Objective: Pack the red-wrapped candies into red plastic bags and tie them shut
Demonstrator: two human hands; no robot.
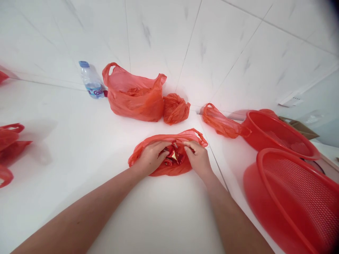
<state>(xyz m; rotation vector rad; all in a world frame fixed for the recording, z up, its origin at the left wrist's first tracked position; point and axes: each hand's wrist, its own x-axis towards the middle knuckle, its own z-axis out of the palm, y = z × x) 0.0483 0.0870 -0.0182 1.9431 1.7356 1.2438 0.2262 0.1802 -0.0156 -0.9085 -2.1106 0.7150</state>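
Observation:
A red plastic bag (148,143) lies on the white tiled floor in front of me, its mouth held apart. Inside it I see several small red and gold wrapped pieces (173,157). My left hand (149,158) rests on the bag's left side, fingers curled into the opening and touching the wrapped pieces. My right hand (197,158) grips the bag's right edge near a handle loop (200,135), fingers pinched on the plastic.
Behind stand a larger red bag (135,95), a knotted red bag (175,108), a flat red bag (221,123) and a water bottle (91,80). Two red mesh baskets (291,201) (278,134) sit at the right. More red bags (10,141) lie at the left edge.

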